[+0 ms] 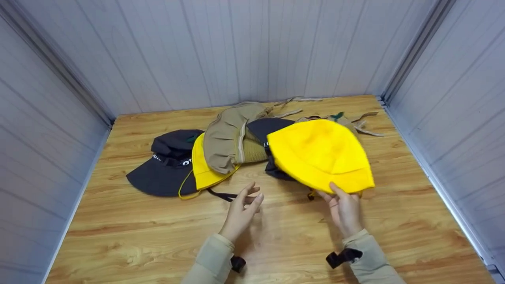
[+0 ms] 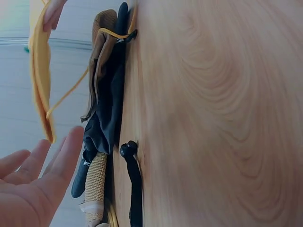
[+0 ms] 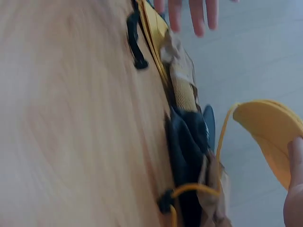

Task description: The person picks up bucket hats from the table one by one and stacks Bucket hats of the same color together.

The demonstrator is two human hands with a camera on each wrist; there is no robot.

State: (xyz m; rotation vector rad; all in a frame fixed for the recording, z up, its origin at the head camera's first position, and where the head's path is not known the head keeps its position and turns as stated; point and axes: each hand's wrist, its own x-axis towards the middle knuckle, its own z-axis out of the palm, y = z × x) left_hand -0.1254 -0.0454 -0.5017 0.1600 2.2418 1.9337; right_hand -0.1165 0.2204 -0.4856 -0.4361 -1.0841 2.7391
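Observation:
A yellow bucket hat (image 1: pixel 319 154) is held up above the pile, its near brim pinched between the thumb and fingers of my right hand (image 1: pixel 344 211). From it hangs a yellow cord with a dark toggle (image 3: pixel 165 201). My left hand (image 1: pixel 242 213) hovers over the table to the left, fingers loosely spread, holding nothing. In the left wrist view its fingertips (image 2: pixel 71 146) lie near the raised hat's edge without a visible grip. Beneath and behind the raised hat are a dark hat (image 1: pixel 272 128) and a khaki hat (image 1: pixel 347 123), both partly hidden.
On the left, a dark wide-brimmed hat (image 1: pixel 165 173) lies beside another yellow hat (image 1: pixel 205 173), which is partly under a khaki hat with ties (image 1: pixel 225 138). A black strap (image 1: pixel 223 195) sticks out toward me. Panelled walls (image 1: pixel 252 51) enclose the wooden table (image 1: pixel 158 236) on three sides.

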